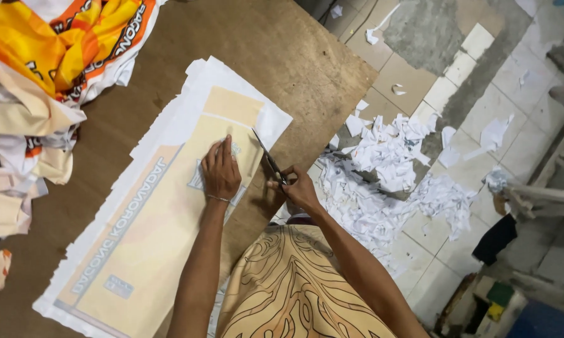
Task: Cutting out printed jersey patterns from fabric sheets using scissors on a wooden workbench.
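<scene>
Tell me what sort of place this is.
Likely a small print-cutting workshop. The right hand works scissors along a printed sheet that the left hand presses flat on a wooden table; paper offcuts litter the tiled floor, and printed banners are heaped nearby.

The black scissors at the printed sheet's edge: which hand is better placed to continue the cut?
Right hand: it grips the black scissors at the edge; left hand lies flat on the cream printed sheet.

The left hand (221, 170) presses a printed sheet (150, 213) flat while the right hand (299, 188) works scissors (268, 158) along its edge.
</scene>
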